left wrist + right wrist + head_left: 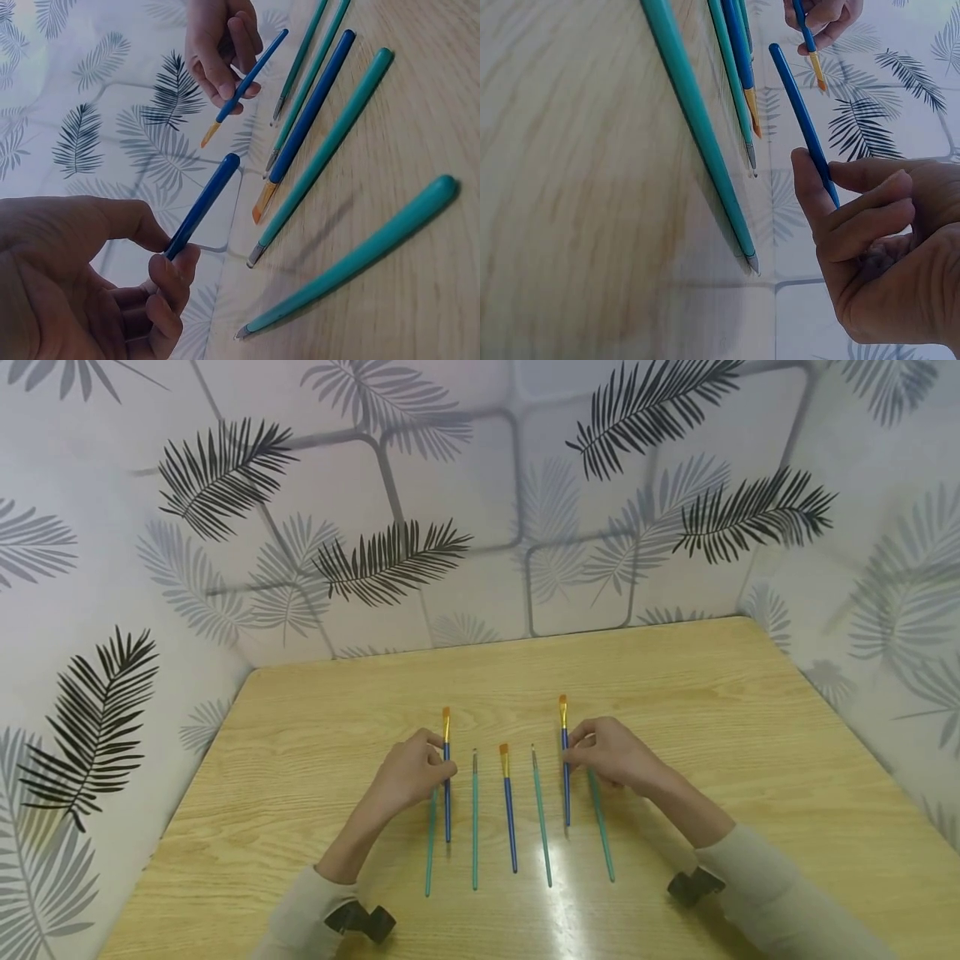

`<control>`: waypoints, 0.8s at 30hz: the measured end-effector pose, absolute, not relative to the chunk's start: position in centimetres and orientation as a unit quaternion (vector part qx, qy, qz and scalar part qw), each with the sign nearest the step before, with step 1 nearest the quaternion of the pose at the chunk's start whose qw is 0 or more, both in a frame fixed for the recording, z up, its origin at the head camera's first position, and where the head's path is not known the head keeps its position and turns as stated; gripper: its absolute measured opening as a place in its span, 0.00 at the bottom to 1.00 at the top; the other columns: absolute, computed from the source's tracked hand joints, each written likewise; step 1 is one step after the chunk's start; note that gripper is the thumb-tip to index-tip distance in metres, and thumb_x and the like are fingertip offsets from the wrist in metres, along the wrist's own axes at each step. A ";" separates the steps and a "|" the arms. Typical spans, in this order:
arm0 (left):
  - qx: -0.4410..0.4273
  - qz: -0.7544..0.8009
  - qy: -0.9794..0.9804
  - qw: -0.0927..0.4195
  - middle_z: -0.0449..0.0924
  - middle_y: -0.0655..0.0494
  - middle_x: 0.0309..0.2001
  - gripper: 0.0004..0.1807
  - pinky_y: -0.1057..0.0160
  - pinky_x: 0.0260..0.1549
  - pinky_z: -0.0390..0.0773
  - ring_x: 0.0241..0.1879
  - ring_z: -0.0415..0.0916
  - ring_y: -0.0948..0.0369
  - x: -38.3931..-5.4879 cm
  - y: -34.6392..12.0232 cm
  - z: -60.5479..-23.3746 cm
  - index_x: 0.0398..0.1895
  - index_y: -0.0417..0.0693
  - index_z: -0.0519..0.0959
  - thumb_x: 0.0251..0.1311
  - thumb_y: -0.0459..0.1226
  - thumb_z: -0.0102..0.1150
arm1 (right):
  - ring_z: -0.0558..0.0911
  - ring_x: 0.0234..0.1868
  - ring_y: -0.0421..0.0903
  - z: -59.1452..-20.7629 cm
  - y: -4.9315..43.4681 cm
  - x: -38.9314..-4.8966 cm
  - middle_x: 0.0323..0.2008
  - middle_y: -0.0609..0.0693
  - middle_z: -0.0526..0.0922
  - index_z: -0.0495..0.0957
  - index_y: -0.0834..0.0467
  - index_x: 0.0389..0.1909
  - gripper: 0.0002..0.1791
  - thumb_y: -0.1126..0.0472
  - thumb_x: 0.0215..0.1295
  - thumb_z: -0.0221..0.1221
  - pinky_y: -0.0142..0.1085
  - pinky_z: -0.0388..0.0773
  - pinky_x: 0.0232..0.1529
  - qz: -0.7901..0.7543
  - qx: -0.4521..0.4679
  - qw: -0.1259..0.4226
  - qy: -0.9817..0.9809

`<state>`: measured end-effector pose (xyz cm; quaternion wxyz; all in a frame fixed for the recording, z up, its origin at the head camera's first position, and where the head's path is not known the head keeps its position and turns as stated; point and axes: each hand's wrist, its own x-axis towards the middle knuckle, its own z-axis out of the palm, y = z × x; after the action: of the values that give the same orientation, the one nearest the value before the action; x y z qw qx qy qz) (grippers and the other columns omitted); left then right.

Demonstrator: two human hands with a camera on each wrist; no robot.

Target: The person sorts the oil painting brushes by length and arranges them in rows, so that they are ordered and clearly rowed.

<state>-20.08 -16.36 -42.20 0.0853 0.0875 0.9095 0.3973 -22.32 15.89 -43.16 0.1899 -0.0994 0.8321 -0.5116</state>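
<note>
In the head view, the left hand (408, 772) is pinching a left blue brush (447, 814) in a narrow grip, holding it above the counter (300, 793) at ten o'clock from a middle blue brush (511, 818), while the right hand (611, 752) is pinching a right blue brush (566, 793) just as narrowly at two o'clock. Both held brushes are pointing their orange bristles toward twelve. Beside the middle blue brush, which is lying on the counter, inner green brushes are resting at nine (475, 827) and three o'clock (542, 827), and outer ones near eight (431, 852) and between three and four (603, 835).
</note>
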 end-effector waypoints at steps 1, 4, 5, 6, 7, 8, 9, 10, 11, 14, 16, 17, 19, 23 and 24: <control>0.088 0.401 0.908 0.087 0.85 0.54 0.30 0.27 0.69 0.18 0.71 0.21 0.80 0.53 -20.1 -16.4 -42.2 0.65 0.28 0.70 0.66 0.35 0.60 | 0.58 0.09 0.36 -43.1 15.9 -22.3 0.39 0.56 0.89 0.76 0.68 0.52 0.17 0.59 0.72 0.62 0.30 0.58 0.13 -0.514 -0.102 0.191 0.830; 0.093 0.407 0.904 0.087 0.85 0.54 0.31 0.28 0.68 0.20 0.73 0.20 0.79 0.54 -20.2 -16.4 -42.1 0.66 0.29 0.70 0.66 0.34 0.60 | 0.58 0.09 0.36 -43.1 15.9 -22.5 0.36 0.56 0.90 0.76 0.67 0.53 0.16 0.60 0.73 0.61 0.30 0.58 0.13 -0.522 -0.103 0.193 0.825; 0.095 0.409 0.903 0.087 0.85 0.53 0.31 0.28 0.68 0.20 0.73 0.20 0.79 0.54 -20.3 -16.4 -42.0 0.66 0.29 0.69 0.66 0.34 0.60 | 0.58 0.09 0.36 -43.1 16.0 -22.6 0.36 0.56 0.90 0.76 0.68 0.53 0.16 0.60 0.74 0.61 0.30 0.58 0.13 -0.523 -0.105 0.193 0.823; 0.097 0.411 0.902 0.088 0.85 0.53 0.32 0.28 0.68 0.20 0.73 0.20 0.79 0.54 -20.3 -16.4 -42.0 0.66 0.29 0.69 0.66 0.34 0.60 | 0.59 0.09 0.36 -43.1 16.0 -22.6 0.36 0.56 0.90 0.76 0.67 0.53 0.15 0.60 0.74 0.60 0.30 0.58 0.13 -0.525 -0.105 0.193 0.822; 0.098 0.412 0.902 0.089 0.85 0.52 0.32 0.28 0.68 0.20 0.72 0.20 0.78 0.54 -20.4 -16.4 -41.9 0.66 0.29 0.69 0.66 0.34 0.59 | 0.59 0.09 0.36 -43.0 15.9 -22.7 0.36 0.56 0.90 0.76 0.67 0.54 0.16 0.60 0.74 0.60 0.30 0.58 0.13 -0.526 -0.106 0.192 0.822; 0.099 0.412 0.901 0.090 0.85 0.52 0.33 0.28 0.69 0.20 0.71 0.20 0.78 0.54 -20.4 -16.4 -41.8 0.67 0.29 0.69 0.66 0.34 0.59 | 0.59 0.09 0.36 -43.0 15.9 -22.7 0.36 0.55 0.90 0.76 0.67 0.54 0.16 0.60 0.74 0.60 0.30 0.58 0.13 -0.526 -0.104 0.191 0.822; 0.099 0.413 0.901 0.091 0.85 0.51 0.33 0.28 0.69 0.19 0.70 0.20 0.78 0.54 -20.5 -16.4 -41.7 0.67 0.29 0.69 0.67 0.34 0.59 | 0.59 0.09 0.37 -43.0 15.9 -22.8 0.36 0.55 0.90 0.76 0.67 0.54 0.16 0.60 0.75 0.60 0.30 0.58 0.13 -0.527 -0.106 0.191 0.822; 0.098 0.414 0.900 0.094 0.85 0.51 0.34 0.29 0.70 0.18 0.69 0.19 0.77 0.55 -20.5 -16.4 -41.6 0.67 0.29 0.68 0.67 0.34 0.59 | 0.59 0.09 0.37 -43.0 15.9 -22.8 0.37 0.55 0.90 0.76 0.67 0.55 0.16 0.60 0.75 0.60 0.30 0.58 0.13 -0.527 -0.104 0.191 0.821; 0.096 0.415 0.899 0.098 0.85 0.51 0.34 0.29 0.70 0.18 0.67 0.19 0.76 0.56 -20.6 -16.5 -41.6 0.68 0.30 0.68 0.67 0.34 0.59 | 0.59 0.09 0.37 -43.0 15.8 -22.8 0.37 0.54 0.90 0.76 0.67 0.56 0.17 0.60 0.75 0.60 0.30 0.58 0.13 -0.528 -0.104 0.191 0.821; 0.090 0.422 0.896 0.105 0.85 0.51 0.34 0.29 0.69 0.19 0.68 0.18 0.74 0.58 -20.8 -16.5 -41.5 0.69 0.31 0.68 0.67 0.35 0.59 | 0.59 0.09 0.37 -43.0 15.7 -23.0 0.38 0.55 0.90 0.76 0.67 0.57 0.18 0.59 0.74 0.60 0.30 0.58 0.13 -0.533 -0.104 0.189 0.818; 0.089 0.429 0.892 0.109 0.84 0.50 0.35 0.30 0.67 0.22 0.72 0.18 0.73 0.58 -21.0 -16.5 -41.5 0.69 0.32 0.67 0.67 0.35 0.59 | 0.59 0.09 0.37 -43.0 15.7 -23.2 0.39 0.56 0.90 0.76 0.68 0.58 0.19 0.59 0.75 0.60 0.30 0.57 0.12 -0.536 -0.107 0.187 0.816; 0.086 0.434 0.890 0.112 0.84 0.50 0.35 0.30 0.65 0.24 0.73 0.18 0.74 0.57 -21.0 -16.5 -41.5 0.70 0.33 0.67 0.68 0.36 0.59 | 0.60 0.09 0.37 -43.0 15.7 -23.3 0.39 0.57 0.90 0.75 0.69 0.58 0.20 0.59 0.75 0.60 0.30 0.58 0.12 -0.538 -0.108 0.185 0.815; 0.085 0.444 0.885 0.115 0.84 0.50 0.36 0.30 0.63 0.27 0.76 0.20 0.76 0.55 -21.2 -16.5 -41.5 0.70 0.34 0.66 0.68 0.35 0.58 | 0.61 0.09 0.36 -43.1 15.6 -23.4 0.40 0.57 0.90 0.75 0.69 0.59 0.20 0.59 0.74 0.61 0.30 0.58 0.12 -0.541 -0.109 0.181 0.814; 0.083 0.455 0.878 0.123 0.83 0.49 0.37 0.30 0.59 0.27 0.77 0.22 0.77 0.52 -21.4 -16.8 -41.6 0.71 0.36 0.65 0.69 0.35 0.58 | 0.63 0.10 0.37 -43.1 15.3 -23.6 0.39 0.57 0.90 0.76 0.68 0.57 0.19 0.60 0.74 0.62 0.29 0.59 0.13 -0.549 -0.110 0.173 0.811; 0.084 0.457 0.877 0.124 0.83 0.49 0.38 0.30 0.58 0.27 0.78 0.22 0.77 0.52 -21.5 -16.8 -41.6 0.72 0.36 0.64 0.69 0.35 0.57 | 0.63 0.10 0.36 -43.0 15.2 -23.6 0.39 0.57 0.90 0.76 0.68 0.57 0.19 0.59 0.74 0.62 0.29 0.60 0.13 -0.550 -0.111 0.170 0.810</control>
<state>-21.52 -16.81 -41.59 0.1240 0.0841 0.8769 0.4568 -23.64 15.22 -43.04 0.1701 -0.1114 0.8102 -0.5498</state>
